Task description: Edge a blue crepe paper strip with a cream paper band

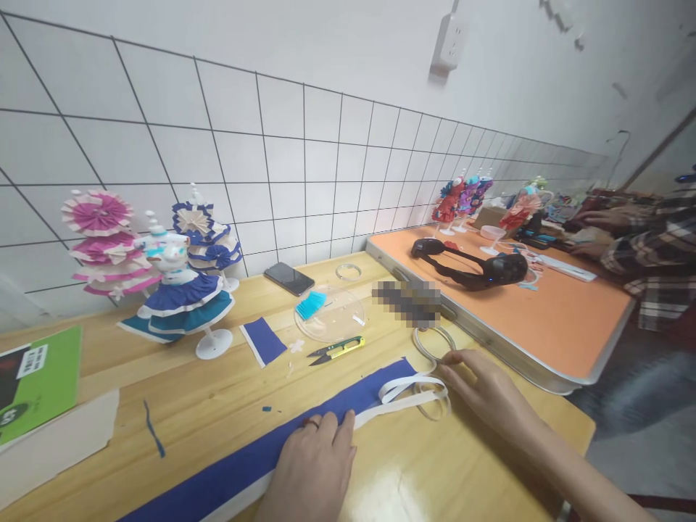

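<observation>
A long blue fabric strip [244, 457] with a white lower edge runs diagonally over the wooden table. My left hand [315, 464] lies on it, fingers flat and pressing the cloth down. Loops of narrow white tape [407, 395] rest on the strip's right end. Beside them, my right hand [489, 391] has thumb and fingers closed at the edge of a tape roll [433, 344]; the exact grip is partly hidden. Yellow-and-black thread snips [337, 351] lie behind the strip. A small blue fabric piece [264, 341] is left of the snips.
Miniature dresses on stands [185, 290] stand at the left by the wall. A phone [288, 278], a clear round plate [331, 315] and a green booklet [40, 384] lie on the table. Right, an orange-topped table [489, 312] bears a black headset [467, 268]; another person's sleeve [647, 239] is beyond.
</observation>
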Tool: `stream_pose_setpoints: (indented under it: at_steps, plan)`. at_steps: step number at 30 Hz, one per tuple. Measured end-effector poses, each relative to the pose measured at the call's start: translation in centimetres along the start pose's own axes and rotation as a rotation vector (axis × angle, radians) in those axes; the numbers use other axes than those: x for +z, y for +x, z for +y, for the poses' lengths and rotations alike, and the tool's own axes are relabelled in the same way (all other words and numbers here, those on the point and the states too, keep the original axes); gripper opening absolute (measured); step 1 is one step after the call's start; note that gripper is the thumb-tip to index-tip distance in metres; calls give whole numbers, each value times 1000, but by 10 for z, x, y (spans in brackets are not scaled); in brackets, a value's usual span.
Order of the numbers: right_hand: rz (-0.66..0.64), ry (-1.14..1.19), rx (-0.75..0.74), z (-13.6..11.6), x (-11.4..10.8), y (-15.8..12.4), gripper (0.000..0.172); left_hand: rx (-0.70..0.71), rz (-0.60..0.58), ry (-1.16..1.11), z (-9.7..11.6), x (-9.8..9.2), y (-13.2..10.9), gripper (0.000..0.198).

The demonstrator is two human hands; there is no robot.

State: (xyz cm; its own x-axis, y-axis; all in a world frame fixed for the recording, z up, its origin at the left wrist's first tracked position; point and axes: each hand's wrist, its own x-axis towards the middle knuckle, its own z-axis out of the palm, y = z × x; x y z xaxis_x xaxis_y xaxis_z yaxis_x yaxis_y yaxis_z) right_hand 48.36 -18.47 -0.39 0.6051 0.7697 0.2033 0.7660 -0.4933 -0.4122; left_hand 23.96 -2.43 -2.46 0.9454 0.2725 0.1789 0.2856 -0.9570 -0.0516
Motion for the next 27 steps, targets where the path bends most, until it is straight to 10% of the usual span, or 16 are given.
stream_pose_setpoints:
  at_steps: [7, 20, 27]
  plan:
    - [-237, -53, -42, 12, -16, -12, 26, -2, 9, 11, 1, -1, 0, 34]
    - [-156, -243, 169, 80, -52, -6, 22, 4, 7, 4, 0, 0, -2, 34]
    - [-177, -204, 93, 12, -34, 18, 25, 29, 24, 38, -1, 1, -1, 34]
